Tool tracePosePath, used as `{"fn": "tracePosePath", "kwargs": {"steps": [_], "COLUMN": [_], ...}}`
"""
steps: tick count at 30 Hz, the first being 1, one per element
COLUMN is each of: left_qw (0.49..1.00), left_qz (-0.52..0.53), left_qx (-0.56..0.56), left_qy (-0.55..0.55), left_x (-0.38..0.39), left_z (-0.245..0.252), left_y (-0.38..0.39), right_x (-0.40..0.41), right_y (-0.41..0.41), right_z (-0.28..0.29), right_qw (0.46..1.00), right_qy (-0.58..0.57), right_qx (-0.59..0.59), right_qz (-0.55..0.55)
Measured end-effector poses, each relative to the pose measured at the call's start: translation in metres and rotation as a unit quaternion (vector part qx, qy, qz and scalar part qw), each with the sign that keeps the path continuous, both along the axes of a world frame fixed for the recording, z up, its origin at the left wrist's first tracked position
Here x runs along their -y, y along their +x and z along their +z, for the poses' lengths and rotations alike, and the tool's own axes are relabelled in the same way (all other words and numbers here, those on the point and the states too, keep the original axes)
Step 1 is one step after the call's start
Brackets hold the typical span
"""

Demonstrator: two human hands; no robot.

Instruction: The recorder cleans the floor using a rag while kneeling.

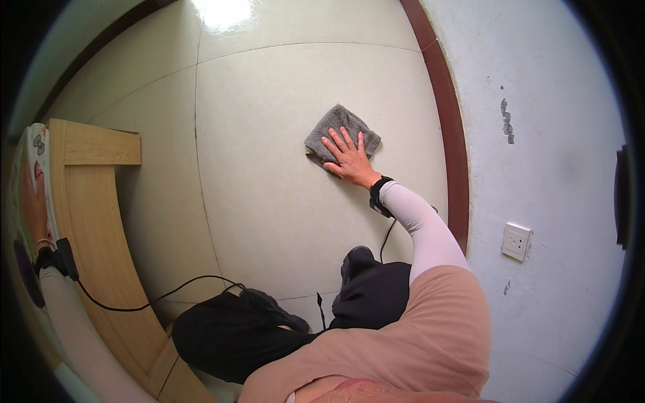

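My right hand (350, 158) lies flat on a folded grey terry cloth (335, 121), its fingers spread. The cloth rests on the pale floor tiles (262, 201), and part of it is hidden under my palm. At the far left, my left hand (34, 206) rests on a patterned cover (38, 138) at the side of a wooden bed frame (85, 211). The fingers of this hand are stretched out and look darker near the picture's rim.
A dark red skirting board (448, 131) runs along the white wall (544, 191), which has a power socket (516, 242) and peeled patches. A black cable (191, 279) runs from my left wrist towards my knee (206, 327). A wooden bed post (103, 143) juts out.
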State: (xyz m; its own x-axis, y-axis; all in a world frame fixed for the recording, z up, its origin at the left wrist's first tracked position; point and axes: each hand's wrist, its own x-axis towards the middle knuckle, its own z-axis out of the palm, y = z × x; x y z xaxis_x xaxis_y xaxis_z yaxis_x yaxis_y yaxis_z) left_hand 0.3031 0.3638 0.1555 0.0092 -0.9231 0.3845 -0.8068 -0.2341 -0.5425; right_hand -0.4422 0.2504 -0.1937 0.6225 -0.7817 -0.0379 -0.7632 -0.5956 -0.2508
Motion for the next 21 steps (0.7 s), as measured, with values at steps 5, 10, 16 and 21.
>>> {"fn": "tracePosePath", "kwargs": {"steps": [5, 10, 16, 21], "left_qw": [1.0, 0.999, 0.999, 1.0], "left_qz": [-0.005, -0.044, -0.024, -0.025], "left_qx": [-0.018, -0.004, -0.04, -0.011], "left_qy": [0.0, 0.002, -0.007, 0.0], "left_x": [0.001, 0.002, 0.0, 0.0], "left_z": [-0.003, -0.001, -0.001, 0.0], "left_y": [0.003, 0.006, 0.009, 0.009], "right_x": [0.01, 0.041, 0.064, 0.064], "right_y": [0.007, -0.001, -0.038, -0.041], "right_z": [0.01, -0.008, -0.007, 0.002], "right_qw": [0.998, 0.989, 0.961, 0.967], "right_qy": [-0.051, -0.074, -0.132, -0.08], "right_qx": [0.025, 0.075, 0.138, 0.13], "right_qz": [0.002, -0.099, -0.202, -0.204]}}
